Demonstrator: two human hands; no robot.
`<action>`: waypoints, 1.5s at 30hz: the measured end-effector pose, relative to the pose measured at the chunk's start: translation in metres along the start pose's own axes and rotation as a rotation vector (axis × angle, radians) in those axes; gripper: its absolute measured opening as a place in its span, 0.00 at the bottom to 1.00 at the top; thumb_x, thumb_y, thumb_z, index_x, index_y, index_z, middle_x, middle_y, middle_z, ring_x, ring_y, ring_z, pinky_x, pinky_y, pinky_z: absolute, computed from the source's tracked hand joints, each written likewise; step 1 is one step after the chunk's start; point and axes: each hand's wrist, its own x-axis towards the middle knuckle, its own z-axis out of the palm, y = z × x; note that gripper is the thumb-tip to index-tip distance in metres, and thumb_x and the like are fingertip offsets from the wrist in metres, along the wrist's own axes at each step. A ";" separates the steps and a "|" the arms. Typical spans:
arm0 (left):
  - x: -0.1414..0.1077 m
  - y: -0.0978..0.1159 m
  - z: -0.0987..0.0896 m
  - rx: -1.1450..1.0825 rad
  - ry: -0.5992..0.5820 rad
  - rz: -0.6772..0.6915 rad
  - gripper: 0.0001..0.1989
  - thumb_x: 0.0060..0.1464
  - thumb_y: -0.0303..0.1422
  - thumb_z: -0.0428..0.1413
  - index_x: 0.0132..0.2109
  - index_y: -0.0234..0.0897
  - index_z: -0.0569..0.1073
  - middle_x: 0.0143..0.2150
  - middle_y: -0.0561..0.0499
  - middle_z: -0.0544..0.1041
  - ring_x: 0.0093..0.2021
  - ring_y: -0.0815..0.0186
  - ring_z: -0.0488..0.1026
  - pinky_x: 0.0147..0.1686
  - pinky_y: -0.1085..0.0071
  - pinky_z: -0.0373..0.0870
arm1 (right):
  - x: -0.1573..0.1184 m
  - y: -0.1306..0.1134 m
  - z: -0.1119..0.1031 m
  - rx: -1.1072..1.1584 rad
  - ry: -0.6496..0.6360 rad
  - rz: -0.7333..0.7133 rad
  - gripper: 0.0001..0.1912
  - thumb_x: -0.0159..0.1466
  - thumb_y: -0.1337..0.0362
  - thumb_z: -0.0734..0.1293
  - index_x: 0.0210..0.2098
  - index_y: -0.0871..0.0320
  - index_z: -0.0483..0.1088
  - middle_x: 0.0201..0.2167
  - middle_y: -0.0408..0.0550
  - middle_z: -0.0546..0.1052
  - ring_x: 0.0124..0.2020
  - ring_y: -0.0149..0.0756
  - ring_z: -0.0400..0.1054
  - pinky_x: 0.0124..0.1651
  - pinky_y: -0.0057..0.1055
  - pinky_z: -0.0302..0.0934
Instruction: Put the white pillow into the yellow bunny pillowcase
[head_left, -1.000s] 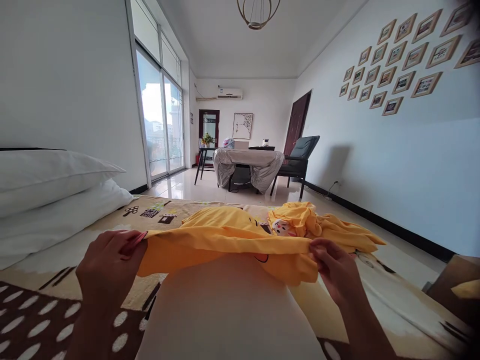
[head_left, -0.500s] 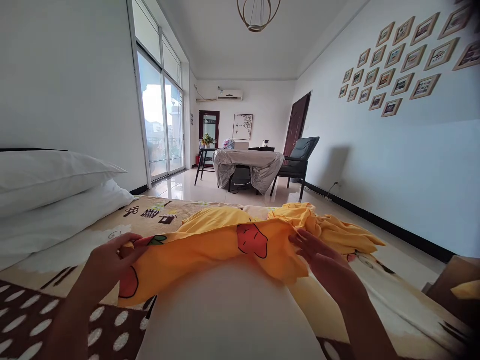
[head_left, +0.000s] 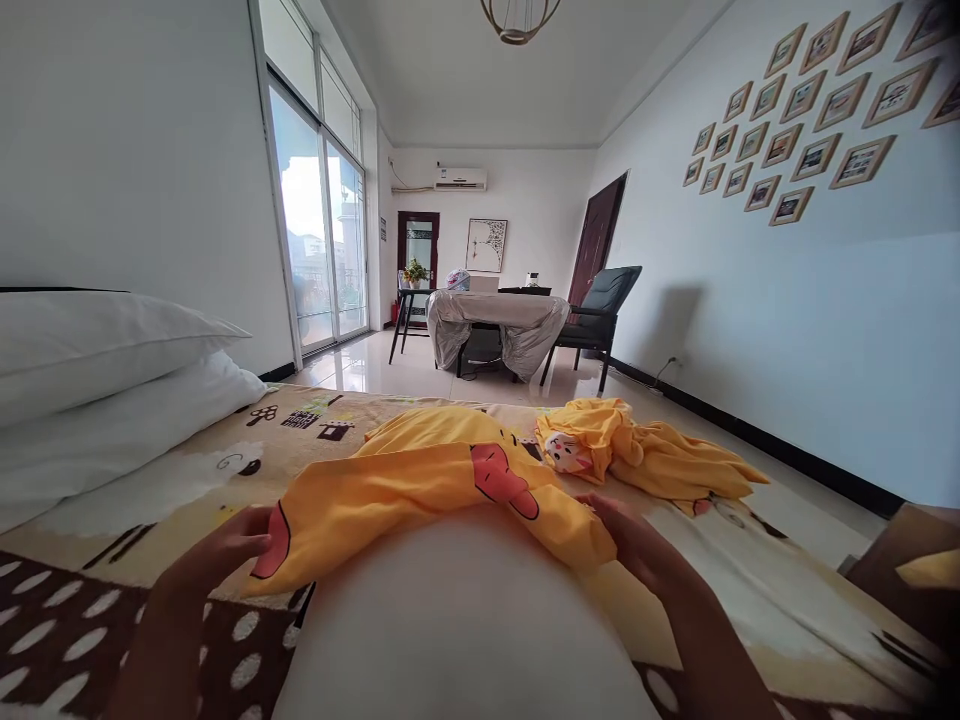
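Observation:
A yellow printed garment [head_left: 420, 490] with red shapes outlined in black lies across the bed before me, draped at the far edge of a blurred white rounded shape [head_left: 465, 620]. At its left end, my left hand [head_left: 221, 555] has its fingers closed against the cloth's edge, beside a red patch. My right hand [head_left: 626, 535] is at the opposite end, its fingers closed around the edge; the thumb is hidden. Beyond the right hand lies another crumpled yellow garment [head_left: 675, 465], with a white cartoon face showing on it.
The bed has a beige patterned blanket [head_left: 292, 425] with brown dotted parts. White pillows [head_left: 112, 400] are stacked at the left. Past the bed stand a covered table [head_left: 499, 308] and a black chair [head_left: 600, 305]. A brown box-like object [head_left: 907, 560] is at the right edge.
Both hands have moved lower, and the garment's near strip has come down flatter. My left hand has shifted from the top left corner to the lower left edge. The cartoon face now shows.

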 end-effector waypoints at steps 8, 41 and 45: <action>0.000 0.025 -0.004 -0.411 0.191 -0.142 0.18 0.35 0.46 0.64 0.30 0.37 0.76 0.26 0.55 0.76 0.32 0.60 0.72 0.37 0.66 0.71 | -0.008 -0.002 0.007 -0.265 0.087 -0.131 0.23 0.52 0.44 0.69 0.23 0.60 0.72 0.18 0.45 0.73 0.20 0.32 0.64 0.23 0.27 0.57; 0.082 -0.033 0.050 0.596 0.148 -0.207 0.29 0.54 0.39 0.45 0.58 0.24 0.66 0.50 0.32 0.75 0.48 0.49 0.73 0.48 0.59 0.66 | 0.062 0.059 -0.039 -0.792 0.514 -0.229 0.33 0.52 0.47 0.63 0.52 0.61 0.69 0.35 0.52 0.77 0.26 0.43 0.69 0.38 0.44 0.64; -0.031 -0.056 0.042 0.825 -0.211 -0.038 0.35 0.45 0.38 0.54 0.61 0.33 0.64 0.64 0.40 0.61 0.62 0.48 0.60 0.59 0.54 0.57 | -0.022 0.093 -0.040 -0.813 0.493 -0.418 0.38 0.47 0.50 0.71 0.57 0.47 0.65 0.54 0.52 0.69 0.40 0.48 0.70 0.46 0.49 0.64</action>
